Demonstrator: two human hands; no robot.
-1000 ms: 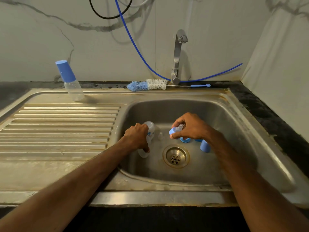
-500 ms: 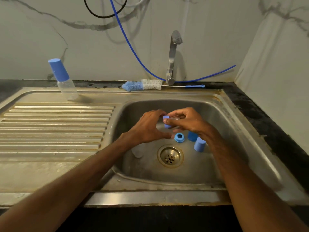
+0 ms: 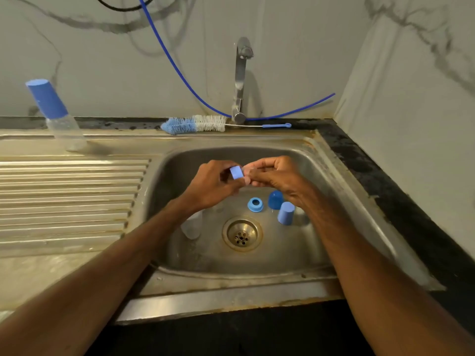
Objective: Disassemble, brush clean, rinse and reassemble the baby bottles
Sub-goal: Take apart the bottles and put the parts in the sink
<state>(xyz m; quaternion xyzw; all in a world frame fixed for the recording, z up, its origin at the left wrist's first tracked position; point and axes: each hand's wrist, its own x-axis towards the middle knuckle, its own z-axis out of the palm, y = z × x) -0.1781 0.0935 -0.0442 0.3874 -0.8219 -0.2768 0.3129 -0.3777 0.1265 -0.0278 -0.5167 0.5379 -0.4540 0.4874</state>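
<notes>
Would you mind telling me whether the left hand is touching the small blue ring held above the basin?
Touching. The head view shows the left hand pinching the blue ring between thumb and fingers, with no gap visible.

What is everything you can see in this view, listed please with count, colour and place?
Sink: one, steel, centre.
Drain: one, brass-coloured, basin floor.
Drainboard: one, steel, left of the basin.
Tap: one, steel, behind the basin.
Brush: one, blue and white bristles, back ledge.
Hose: one, blue, on the wall.
Cable: one, black, top of the wall.
Capped bottle: one, clear with blue cap, back left ledge.
Open bottle: one, clear, basin floor, left of the drain.
Ring: one, blue, basin floor.
Caps: two, blue, basin floor, right of the ring.
Held collar: one, light blue, between both hands.
Left hand: gripping the collar.
Right hand: pinching a clear part at the collar.
</notes>
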